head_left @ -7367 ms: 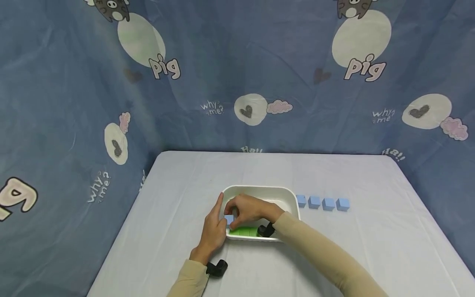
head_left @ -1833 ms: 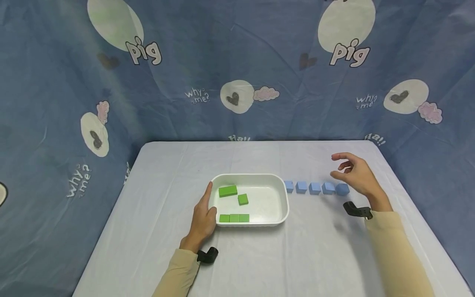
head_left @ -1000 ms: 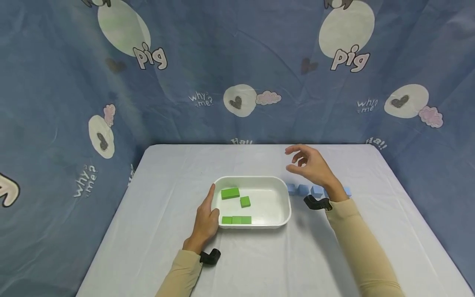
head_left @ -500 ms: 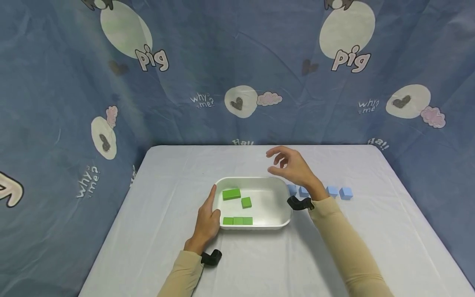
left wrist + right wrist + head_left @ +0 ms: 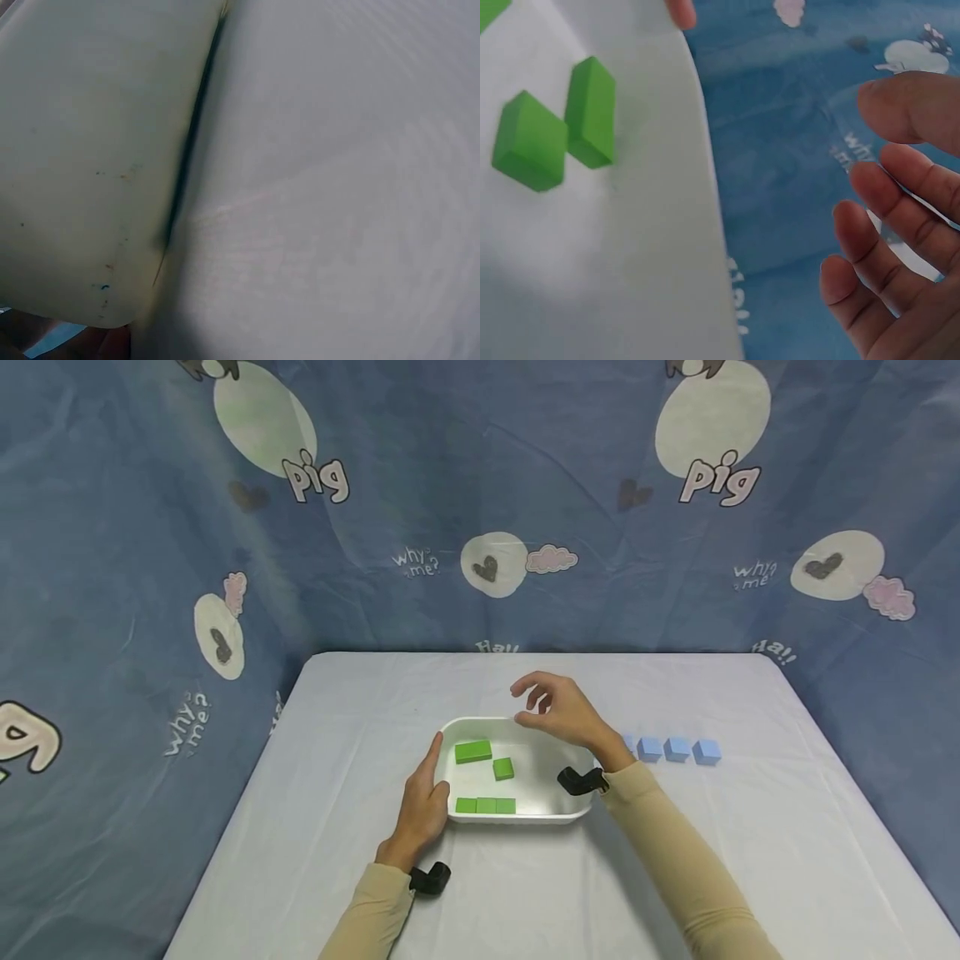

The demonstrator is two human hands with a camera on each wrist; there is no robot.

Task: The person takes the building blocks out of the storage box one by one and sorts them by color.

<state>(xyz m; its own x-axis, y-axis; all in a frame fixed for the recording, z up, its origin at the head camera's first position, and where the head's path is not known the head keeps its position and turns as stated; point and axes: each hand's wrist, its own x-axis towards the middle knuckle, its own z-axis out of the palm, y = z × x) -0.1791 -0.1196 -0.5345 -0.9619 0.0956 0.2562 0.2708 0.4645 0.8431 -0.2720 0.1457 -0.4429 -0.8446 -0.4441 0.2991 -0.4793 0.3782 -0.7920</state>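
A white tray [image 5: 517, 819] lies on the table, with my left hand [image 5: 422, 810] resting along its left side. The index finger is straight on the rim; my lower fingers are hidden. Inside are a green oblong block [image 5: 473, 751] at the back left, a green cube [image 5: 503, 768] beside it, and a line of green blocks [image 5: 486, 806] along the front wall. My right hand [image 5: 567, 713] hovers over the tray's back edge, fingers loosely bent and thumb apart. The right wrist view shows nothing between those fingers [image 5: 885, 112].
To the right of the tray stand several blue cubes [image 5: 677, 750] in a row; my right forearm hides part of it. White cloth [image 5: 787, 827] covers the table. A blue printed curtain [image 5: 420, 618] hangs behind it.
Several seconds ago my right hand held a blue cube inside the tray. Later it was by the right end of the blue row; since then it has moved left, over the tray. My left hand stays put.
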